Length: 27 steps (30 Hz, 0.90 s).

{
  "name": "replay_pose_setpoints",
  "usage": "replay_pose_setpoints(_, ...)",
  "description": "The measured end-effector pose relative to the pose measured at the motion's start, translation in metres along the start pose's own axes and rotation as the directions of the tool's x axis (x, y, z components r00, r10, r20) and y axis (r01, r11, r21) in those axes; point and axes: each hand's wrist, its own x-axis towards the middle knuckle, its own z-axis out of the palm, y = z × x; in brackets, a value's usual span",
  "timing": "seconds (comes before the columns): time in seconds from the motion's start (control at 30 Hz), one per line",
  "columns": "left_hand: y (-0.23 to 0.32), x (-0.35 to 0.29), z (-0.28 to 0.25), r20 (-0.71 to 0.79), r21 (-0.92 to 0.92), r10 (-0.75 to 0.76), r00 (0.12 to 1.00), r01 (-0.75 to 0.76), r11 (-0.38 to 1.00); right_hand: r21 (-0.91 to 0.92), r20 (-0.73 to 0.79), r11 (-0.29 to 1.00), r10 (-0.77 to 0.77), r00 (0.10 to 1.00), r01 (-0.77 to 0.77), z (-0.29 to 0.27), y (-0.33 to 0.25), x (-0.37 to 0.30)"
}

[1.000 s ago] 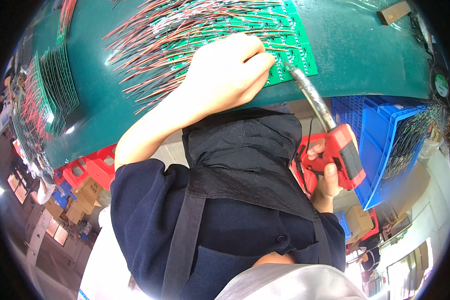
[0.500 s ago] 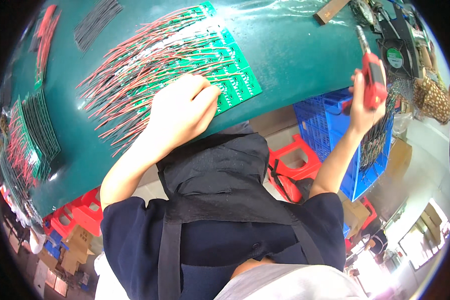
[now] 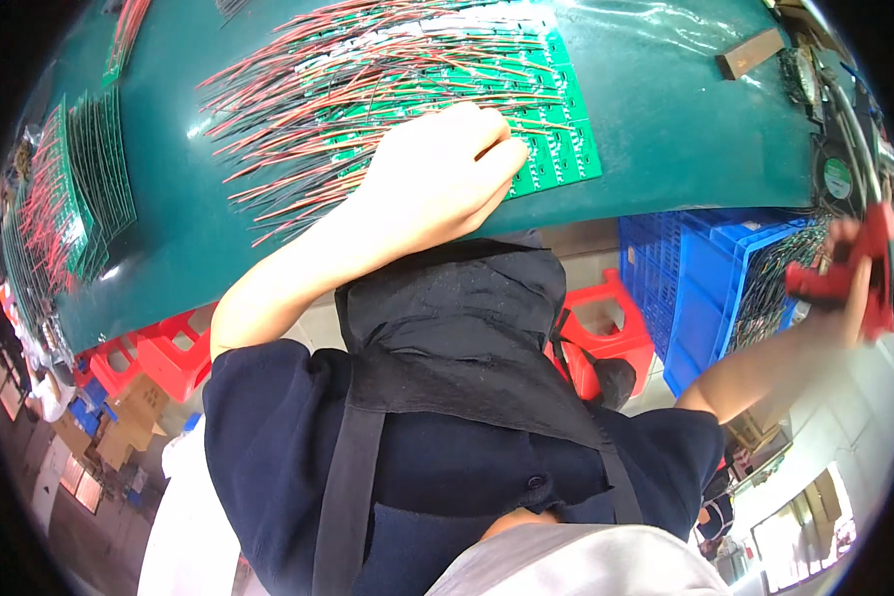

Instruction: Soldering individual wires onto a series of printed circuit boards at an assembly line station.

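My left hand (image 3: 442,174) rests closed at the near edge of a green circuit board panel (image 3: 580,149). Its fingers are curled under, and what they pinch, if anything, is hidden. Many red and black wires (image 3: 308,124) fan leftward from the panel, some passing beside and under that hand. Far to the right, my right hand (image 3: 849,263), partly blurred, is wrapped round a red pistol-shaped soldering gun (image 3: 877,273). The gun is off the table, near the right rim of the view.
More wired boards stand in a row (image 3: 97,174) at the table's left. A brown block (image 3: 750,54) lies at the back right, near a black fan (image 3: 834,177). Below the table edge are a blue crate (image 3: 700,288) holding dark wired pieces and a red stool (image 3: 626,318).
My right hand has swung the soldering gun right and down, away from the table. The view has shifted, so the boards appear farther right and higher. My left hand stays at the panel.
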Motion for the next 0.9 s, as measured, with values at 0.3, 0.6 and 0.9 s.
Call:
replay_pose_setpoints(0.3, -0.001, -0.002, 0.004, 0.055, 0.024, -0.021, 0.998, 0.019, 1.000, 0.561, 0.388, 0.591, 0.430, 0.815, -0.579, 0.087, -0.015, -0.158)
replay_pose_setpoints(0.6, 0.000, 0.001, 0.012, -0.031, -0.002, -0.097, 0.995, 0.097, 0.995, 0.477, 0.408, 0.547, 0.555, 0.725, -0.688, 0.109, -0.022, -0.176)
replay_pose_setpoints(0.9, -0.005, 0.003, 0.011, 0.031, -0.078, -0.081, 0.996, 0.083, 0.993, 0.486, 0.383, 0.541, 0.574, 0.724, -0.686, 0.114, -0.021, -0.175)
